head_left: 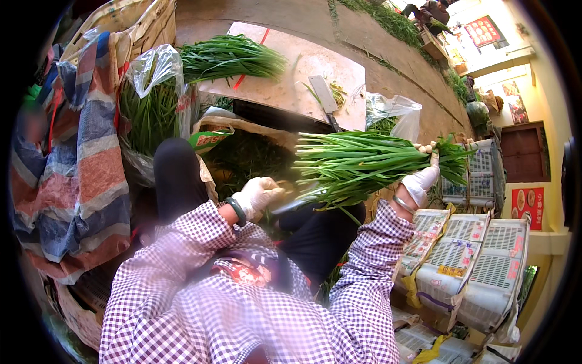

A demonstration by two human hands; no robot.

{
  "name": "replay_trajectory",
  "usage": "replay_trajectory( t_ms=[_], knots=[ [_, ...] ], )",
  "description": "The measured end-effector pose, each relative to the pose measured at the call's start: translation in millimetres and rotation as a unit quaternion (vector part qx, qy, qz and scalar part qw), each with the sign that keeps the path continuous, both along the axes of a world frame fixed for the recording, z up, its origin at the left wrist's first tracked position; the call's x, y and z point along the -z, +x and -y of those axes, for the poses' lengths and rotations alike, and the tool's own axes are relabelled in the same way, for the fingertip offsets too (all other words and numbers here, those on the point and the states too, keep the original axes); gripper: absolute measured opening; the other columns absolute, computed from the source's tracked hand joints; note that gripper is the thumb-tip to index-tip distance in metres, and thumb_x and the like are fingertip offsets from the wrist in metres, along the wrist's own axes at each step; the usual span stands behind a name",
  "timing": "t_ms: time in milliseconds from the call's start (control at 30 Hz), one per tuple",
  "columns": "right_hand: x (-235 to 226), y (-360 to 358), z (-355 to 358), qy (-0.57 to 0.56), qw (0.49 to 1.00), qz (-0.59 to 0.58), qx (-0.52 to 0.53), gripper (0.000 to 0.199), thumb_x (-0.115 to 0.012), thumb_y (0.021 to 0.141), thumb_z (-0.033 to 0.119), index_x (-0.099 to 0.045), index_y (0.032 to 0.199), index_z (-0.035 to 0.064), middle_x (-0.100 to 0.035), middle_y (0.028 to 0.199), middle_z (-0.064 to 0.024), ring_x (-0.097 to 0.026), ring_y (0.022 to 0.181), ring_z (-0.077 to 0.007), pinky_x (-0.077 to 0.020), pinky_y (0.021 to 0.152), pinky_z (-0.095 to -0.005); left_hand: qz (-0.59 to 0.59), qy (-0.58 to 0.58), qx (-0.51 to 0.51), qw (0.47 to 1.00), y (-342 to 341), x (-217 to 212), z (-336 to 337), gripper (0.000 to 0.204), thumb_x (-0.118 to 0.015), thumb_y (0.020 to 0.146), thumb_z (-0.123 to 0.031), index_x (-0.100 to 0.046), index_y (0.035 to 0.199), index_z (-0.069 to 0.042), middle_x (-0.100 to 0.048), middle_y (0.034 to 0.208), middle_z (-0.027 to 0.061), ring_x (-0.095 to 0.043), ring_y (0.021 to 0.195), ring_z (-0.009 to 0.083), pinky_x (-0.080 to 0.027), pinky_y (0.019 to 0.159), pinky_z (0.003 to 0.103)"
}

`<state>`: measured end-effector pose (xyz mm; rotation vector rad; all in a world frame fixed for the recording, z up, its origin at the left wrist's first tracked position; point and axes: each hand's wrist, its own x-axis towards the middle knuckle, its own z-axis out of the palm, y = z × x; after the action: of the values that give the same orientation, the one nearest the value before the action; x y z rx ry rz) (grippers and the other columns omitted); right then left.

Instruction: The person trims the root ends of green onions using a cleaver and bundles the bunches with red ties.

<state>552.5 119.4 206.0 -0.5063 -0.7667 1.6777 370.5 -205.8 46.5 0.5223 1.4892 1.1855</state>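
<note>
Striped woven tarp bag [79,170], coarse plastic weave in blue, orange and white, fills the left side, its lower end cut off by the dark rim. Stack of white perforated plastic crates [473,261] at lower right, slotted walls, partly out of view at the bottom edge. Pale flat board surface [291,79] up top, scuffed and stained, carries a loose heap of chives [233,56] and a flat rectangular cleaver [322,94], its handle hidden over the board's near edge. Clear crinkly plastic bag [151,91] stuffed with more greens stands left of the board. Bundle of green chives [357,164], long thin flat blades, held level in front of the person just below the board; pale root ends stick out past the right hand, leaf tips fan toward the left hand. Right hand [421,179] in a white glove, closed around the bundle near its root end, a bangle on the wrist. Left hand [257,194], also white-gloved, fingers curled at the leaf tips; whether it actually grips them is hard to make out. Checked sleeves blur near the lower edge.
</note>
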Motion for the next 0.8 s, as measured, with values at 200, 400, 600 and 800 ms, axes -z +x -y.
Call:
replay_trajectory(
  t_ms=[200, 400, 600, 800],
  knots=[
    [5, -22, 21, -0.005, 1.000, 0.004, 0.005, 0.017, -0.054, 0.096, 0.021, -0.061, 0.095, 0.0057, -0.060, 0.073, -0.0007, -0.054, 0.066, -0.0154, -0.0504, 0.080, -0.0365, 0.213, 0.072, -0.090, 0.970, 31, -12, -19, 0.028, -0.071, 0.088, -0.018, -0.065, 0.109, -0.001, -0.068, 0.101, 0.0076, -0.062, 0.082, 0.0129, -0.049, 0.071, 0.027],
    [3, -43, 45, 0.003, 1.000, 0.018, -0.010, 0.015, -0.055, 0.097, 0.017, -0.062, 0.097, 0.0036, -0.059, 0.073, -0.0008, -0.053, 0.066, -0.0144, -0.0507, 0.078, -0.0346, 0.303, 0.035, -0.045, 0.951, 30, -19, -25, 0.035, -0.066, 0.091, -0.025, -0.063, 0.116, 0.000, -0.067, 0.110, 0.0059, -0.061, 0.103, 0.0137, -0.047, 0.091, 0.029],
    [-1, -39, 42, 0.021, 0.999, 0.015, -0.019, 0.015, -0.055, 0.096, 0.017, -0.062, 0.097, 0.0042, -0.059, 0.073, -0.0011, -0.053, 0.066, -0.0143, -0.0506, 0.078, -0.0340, 0.439, 0.188, -0.053, 0.877, 24, -19, -17, 0.035, -0.066, 0.091, -0.022, -0.060, 0.116, 0.000, -0.064, 0.118, 0.0076, -0.060, 0.111, 0.0183, -0.045, 0.100, 0.033],
    [-12, -8, 21, 0.021, 0.999, -0.001, -0.031, 0.016, -0.055, 0.096, 0.020, -0.062, 0.096, 0.0055, -0.062, 0.072, -0.0023, -0.056, 0.071, -0.0183, -0.0489, 0.082, -0.0370, 0.299, 0.100, 0.049, 0.948, -12, 46, 2, 0.028, -0.075, 0.085, -0.022, -0.068, 0.103, -0.002, -0.070, 0.093, 0.0042, -0.063, 0.082, 0.0145, -0.050, 0.080, 0.029]
  ],
)
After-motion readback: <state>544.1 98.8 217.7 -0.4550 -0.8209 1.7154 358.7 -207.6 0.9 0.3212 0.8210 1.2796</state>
